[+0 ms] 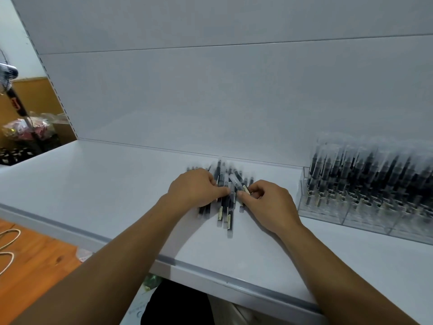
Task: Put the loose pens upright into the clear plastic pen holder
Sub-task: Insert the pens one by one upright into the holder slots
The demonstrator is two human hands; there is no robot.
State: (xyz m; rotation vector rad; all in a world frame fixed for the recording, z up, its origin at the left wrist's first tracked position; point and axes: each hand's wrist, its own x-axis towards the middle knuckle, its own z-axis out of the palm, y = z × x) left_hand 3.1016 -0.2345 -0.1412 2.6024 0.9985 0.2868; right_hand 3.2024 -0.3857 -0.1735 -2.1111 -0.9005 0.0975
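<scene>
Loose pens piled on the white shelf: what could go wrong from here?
1. The loose pens lie crossed in a heap under the left hand and right hand; pulling one out might send others rolling toward the shelf's front edge.
2. The clear pen holder already looks crowded with upright pens, so pushing another in could jostle its neighbours or miss a free slot.

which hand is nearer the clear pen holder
Right. The right hand is at the right of the loose pens, toward the pen holder; the left hand is on their left.
</scene>
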